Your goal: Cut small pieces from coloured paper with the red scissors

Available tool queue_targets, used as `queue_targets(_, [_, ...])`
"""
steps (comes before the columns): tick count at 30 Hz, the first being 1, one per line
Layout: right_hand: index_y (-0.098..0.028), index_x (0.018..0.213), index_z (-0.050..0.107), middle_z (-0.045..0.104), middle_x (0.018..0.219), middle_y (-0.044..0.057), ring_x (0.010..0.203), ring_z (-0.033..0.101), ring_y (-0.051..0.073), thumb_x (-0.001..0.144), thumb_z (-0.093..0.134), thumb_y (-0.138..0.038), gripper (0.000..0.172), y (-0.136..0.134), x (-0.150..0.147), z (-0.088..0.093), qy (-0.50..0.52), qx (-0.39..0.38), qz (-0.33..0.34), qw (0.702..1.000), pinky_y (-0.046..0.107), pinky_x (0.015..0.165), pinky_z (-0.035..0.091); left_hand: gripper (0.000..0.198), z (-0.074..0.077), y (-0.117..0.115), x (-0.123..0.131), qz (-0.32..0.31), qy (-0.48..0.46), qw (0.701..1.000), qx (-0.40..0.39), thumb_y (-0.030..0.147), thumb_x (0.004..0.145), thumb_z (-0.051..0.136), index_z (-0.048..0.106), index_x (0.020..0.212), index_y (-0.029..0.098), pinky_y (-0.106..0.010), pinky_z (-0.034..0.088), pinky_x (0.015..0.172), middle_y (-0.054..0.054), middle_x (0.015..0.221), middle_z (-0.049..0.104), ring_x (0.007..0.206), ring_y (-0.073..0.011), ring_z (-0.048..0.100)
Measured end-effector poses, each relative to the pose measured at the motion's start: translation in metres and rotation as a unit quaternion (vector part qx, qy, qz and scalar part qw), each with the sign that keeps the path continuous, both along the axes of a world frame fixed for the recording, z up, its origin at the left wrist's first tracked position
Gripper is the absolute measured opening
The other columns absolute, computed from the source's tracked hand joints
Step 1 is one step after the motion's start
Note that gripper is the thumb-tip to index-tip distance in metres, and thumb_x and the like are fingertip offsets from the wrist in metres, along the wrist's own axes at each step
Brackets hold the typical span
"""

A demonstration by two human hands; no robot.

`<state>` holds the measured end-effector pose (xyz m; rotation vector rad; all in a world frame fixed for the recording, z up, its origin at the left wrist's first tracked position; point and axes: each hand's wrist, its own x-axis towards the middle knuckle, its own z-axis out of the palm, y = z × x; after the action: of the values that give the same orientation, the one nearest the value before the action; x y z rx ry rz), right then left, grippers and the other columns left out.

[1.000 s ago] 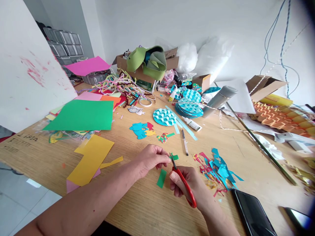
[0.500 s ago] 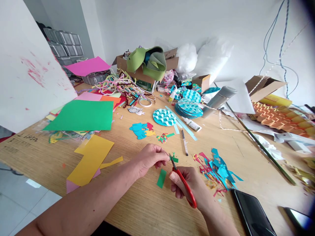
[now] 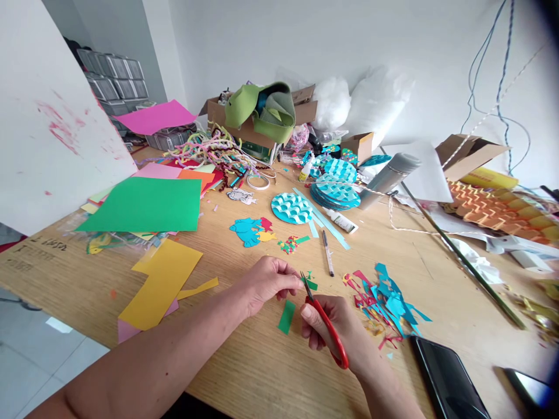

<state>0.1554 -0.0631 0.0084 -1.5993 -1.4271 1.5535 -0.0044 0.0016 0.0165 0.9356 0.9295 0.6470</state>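
Observation:
Red-handled scissors (image 3: 331,333) are gripped in my right hand (image 3: 334,326), their blades pointing up and left. My left hand (image 3: 273,282) is pinched closed just left of the blade tips; a small bit of green paper seems to be at its fingertips, mostly hidden. Behind the blades lies a green strip (image 3: 310,284) with tiny green bits. A green paper piece (image 3: 286,316) rests on the table between my hands. Farther back are a pile of small coloured bits (image 3: 289,244) and blue, red and yellow paper cutouts (image 3: 247,231).
Blue and red scraps (image 3: 393,299) and a black phone (image 3: 449,378) lie at the right. A pen (image 3: 327,253) and a glue bottle (image 3: 342,221) are beyond my hands. Green (image 3: 144,203) and yellow paper (image 3: 163,285) spread at the left, and a grey bottle (image 3: 388,180) stands behind.
Both hands stay almost in place. My left fingers have shifted very slightly beside the scissor tips.

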Motion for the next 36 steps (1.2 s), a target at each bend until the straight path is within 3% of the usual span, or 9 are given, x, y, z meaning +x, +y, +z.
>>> queue_targets(36, [-0.015, 0.061, 0.053, 0.059, 0.053, 0.001, 0.041, 0.056, 0.01, 0.07, 0.064, -0.067, 0.053, -0.0005, -0.0018, 0.0035, 0.008, -0.001, 0.001, 1.0, 0.018, 0.04, 0.04, 0.013, 0.0012, -0.0004, -0.0001, -0.009, -0.004, 1.0, 0.005, 0.025, 0.056, 0.066, 0.059, 0.059, 0.014, -0.023, 0.03, 0.049, 0.002, 0.051, 0.054, 0.047, -0.0074, 0.043])
